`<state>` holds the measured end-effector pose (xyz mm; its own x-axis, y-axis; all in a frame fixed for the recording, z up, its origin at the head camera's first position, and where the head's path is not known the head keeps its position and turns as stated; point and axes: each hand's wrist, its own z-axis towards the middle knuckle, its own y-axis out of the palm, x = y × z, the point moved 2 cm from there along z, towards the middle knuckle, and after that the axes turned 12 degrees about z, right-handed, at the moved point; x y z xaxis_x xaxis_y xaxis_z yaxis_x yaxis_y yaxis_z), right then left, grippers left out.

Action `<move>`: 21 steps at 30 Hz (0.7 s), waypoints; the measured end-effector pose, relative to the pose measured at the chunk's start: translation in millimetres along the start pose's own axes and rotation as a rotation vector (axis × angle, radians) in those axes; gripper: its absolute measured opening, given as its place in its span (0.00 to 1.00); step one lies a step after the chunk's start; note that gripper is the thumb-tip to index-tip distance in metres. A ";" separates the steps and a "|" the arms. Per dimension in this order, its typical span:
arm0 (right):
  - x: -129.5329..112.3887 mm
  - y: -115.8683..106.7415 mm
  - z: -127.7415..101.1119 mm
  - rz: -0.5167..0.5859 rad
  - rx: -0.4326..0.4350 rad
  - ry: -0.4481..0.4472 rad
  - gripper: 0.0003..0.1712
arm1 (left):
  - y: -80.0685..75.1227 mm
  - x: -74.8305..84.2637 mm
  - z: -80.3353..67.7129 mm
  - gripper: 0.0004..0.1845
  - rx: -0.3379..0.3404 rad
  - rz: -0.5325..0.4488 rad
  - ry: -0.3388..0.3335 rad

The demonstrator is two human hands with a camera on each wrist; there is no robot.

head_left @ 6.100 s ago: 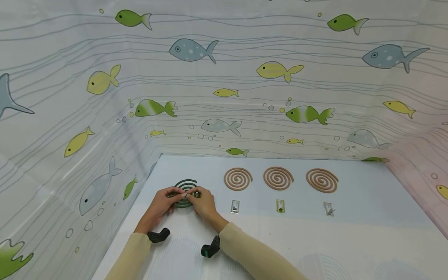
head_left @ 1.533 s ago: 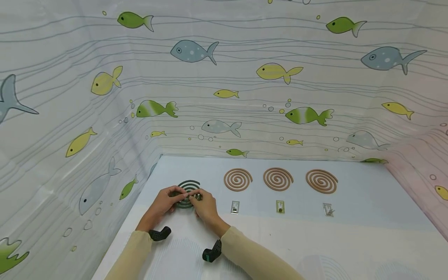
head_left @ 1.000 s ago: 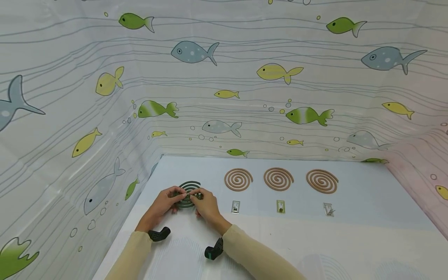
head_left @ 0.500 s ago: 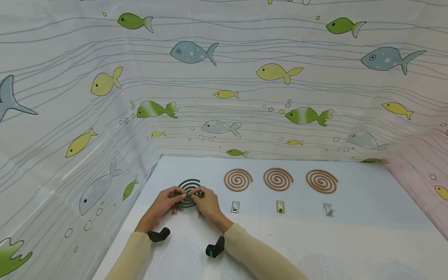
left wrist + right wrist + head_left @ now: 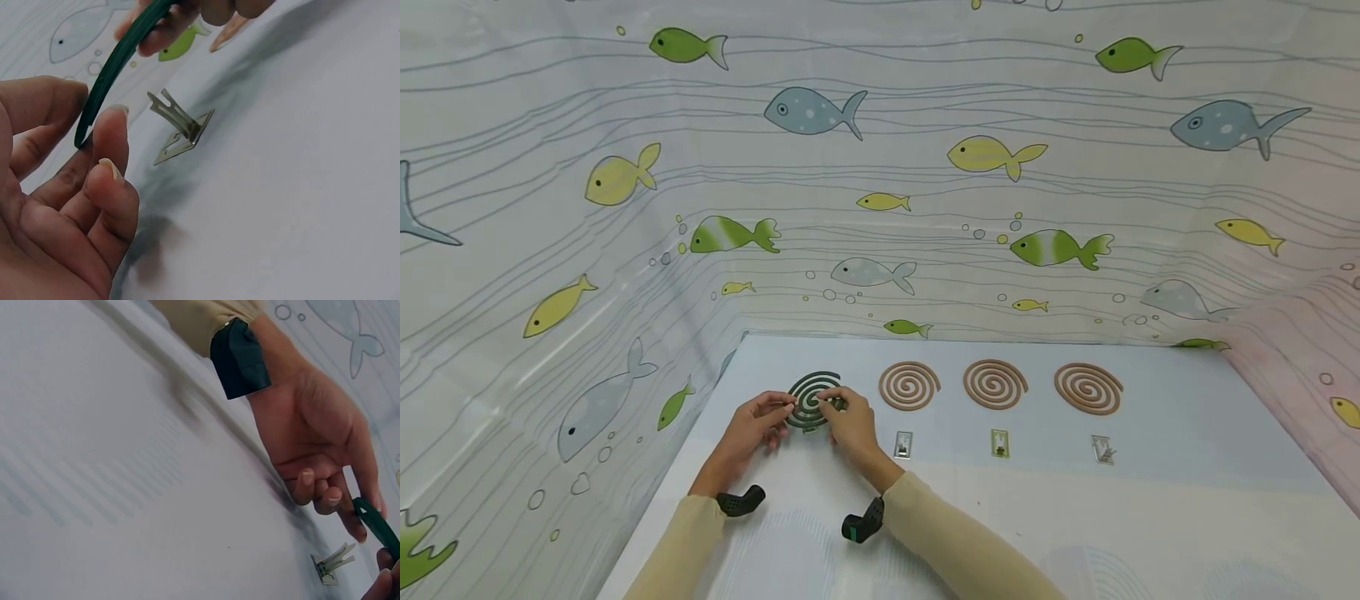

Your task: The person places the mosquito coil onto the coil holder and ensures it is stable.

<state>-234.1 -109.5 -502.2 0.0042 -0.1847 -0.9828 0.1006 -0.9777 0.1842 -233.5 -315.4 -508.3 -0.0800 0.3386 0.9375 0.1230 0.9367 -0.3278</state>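
A dark green mosquito coil [image 5: 119, 62] is held raised and tilted by both hands. My left hand [image 5: 751, 433] pinches its left edge between thumb and fingers. My right hand [image 5: 855, 427] pinches its right side, the thumb reaching toward the centre in the head view. Beneath the coil, a small metal coil stand [image 5: 185, 133] lies on the table with its forked prong bent upward. The right wrist view shows this stand [image 5: 329, 565] below the fingertips, apart from the coil. In the head view the coil mostly hides it.
Three brown mosquito coils [image 5: 909, 386] lie flat in a row to the right. Three more small metal stands [image 5: 903, 444] lie in front of them, the rightmost with its prong raised. A fish-patterned sheet [image 5: 880, 242] rises behind the white table [image 5: 1000, 517].
Both hands have lifted the green coil up and slightly right, away from the stand. Earlier, the fingertips were close together over the coil's centre; now they are farther apart.
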 end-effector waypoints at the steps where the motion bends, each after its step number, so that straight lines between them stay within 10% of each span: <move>1: 1.0 -0.4 -0.4 -0.003 -0.001 0.004 0.08 | 0.5 -0.6 0.0 0.23 0.000 -0.006 -0.002; 21: 12.8 2.9 -4.9 -0.054 -0.088 0.102 0.06 | 5.6 -6.8 -3.0 0.18 -0.025 0.118 -0.013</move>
<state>-228.8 -114.2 -514.3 0.0975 -0.1164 -0.9884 0.1906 -0.9726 0.1334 -229.3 -312.7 -516.2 -0.0768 0.4477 0.8909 0.1573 0.8878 -0.4325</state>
